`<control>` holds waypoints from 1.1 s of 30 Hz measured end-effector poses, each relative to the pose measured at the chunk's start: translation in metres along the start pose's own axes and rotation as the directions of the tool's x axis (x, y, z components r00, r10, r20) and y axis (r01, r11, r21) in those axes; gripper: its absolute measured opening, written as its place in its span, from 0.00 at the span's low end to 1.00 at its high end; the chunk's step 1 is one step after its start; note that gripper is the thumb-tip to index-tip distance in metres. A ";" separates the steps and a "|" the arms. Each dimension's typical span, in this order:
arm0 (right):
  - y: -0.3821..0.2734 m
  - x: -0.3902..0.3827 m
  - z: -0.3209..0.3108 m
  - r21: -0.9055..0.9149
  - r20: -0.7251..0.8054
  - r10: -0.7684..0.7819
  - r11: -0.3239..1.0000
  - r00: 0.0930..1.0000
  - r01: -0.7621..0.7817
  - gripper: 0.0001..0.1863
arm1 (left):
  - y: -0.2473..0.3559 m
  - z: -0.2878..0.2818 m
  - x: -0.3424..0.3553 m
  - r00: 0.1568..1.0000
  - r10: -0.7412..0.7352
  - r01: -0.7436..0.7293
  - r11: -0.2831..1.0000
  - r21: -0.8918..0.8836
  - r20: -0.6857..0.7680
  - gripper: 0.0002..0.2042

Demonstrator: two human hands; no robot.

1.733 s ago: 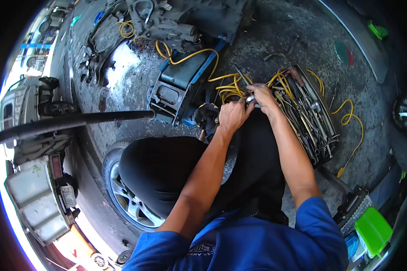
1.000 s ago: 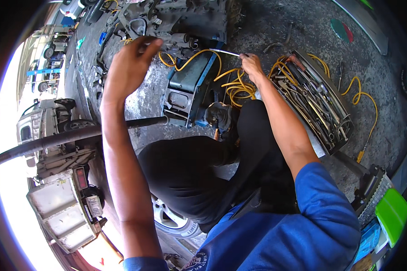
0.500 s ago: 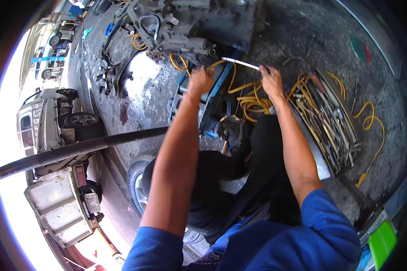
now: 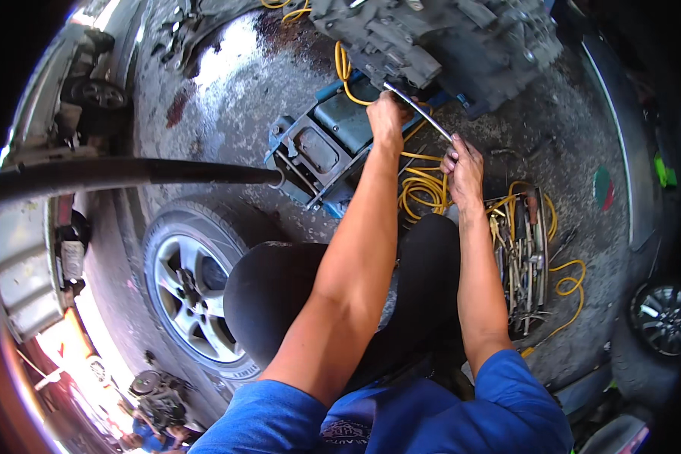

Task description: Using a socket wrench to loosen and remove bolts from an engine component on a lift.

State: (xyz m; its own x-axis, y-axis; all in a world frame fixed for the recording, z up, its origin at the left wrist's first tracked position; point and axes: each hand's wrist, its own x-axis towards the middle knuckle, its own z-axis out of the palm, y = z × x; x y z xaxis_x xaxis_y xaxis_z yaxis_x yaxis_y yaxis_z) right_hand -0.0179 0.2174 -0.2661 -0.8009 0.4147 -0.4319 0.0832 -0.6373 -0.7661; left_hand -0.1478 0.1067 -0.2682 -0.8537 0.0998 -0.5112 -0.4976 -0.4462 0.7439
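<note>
Presently, the right hand [image 4: 465, 172] grips the long metal tool [image 4: 424, 113], whose far end lies beside the greasy metal housing [image 4: 416, 65]. The left hand [image 4: 387, 119] is close to that end (I cannot tell whether it holds something). Probably this is positioning; the next move calls for careful aligning.

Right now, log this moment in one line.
Right hand: holding long silver metal bar | left hand: near bar's far end, grip unclear | ahead: grey metal assembly, blue metal floor jack

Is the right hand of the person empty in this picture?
No, the right hand grips one end of a long silver metal bar.
</note>
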 end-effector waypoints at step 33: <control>0.008 0.001 -0.005 -0.161 0.131 0.165 0.977 0.977 -0.144 0.07 | -0.024 0.025 -0.023 0.998 0.065 -0.065 0.821 -0.567 -0.021 0.14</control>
State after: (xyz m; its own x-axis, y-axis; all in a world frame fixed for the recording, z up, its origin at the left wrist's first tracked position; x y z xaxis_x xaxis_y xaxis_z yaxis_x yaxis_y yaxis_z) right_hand -0.0146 0.2162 -0.2749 -0.8469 0.2148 -0.4864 0.2915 -0.5776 -0.7625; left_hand -0.1197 0.1379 -0.2633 -0.8807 0.0525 -0.4708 -0.2658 -0.8774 0.3993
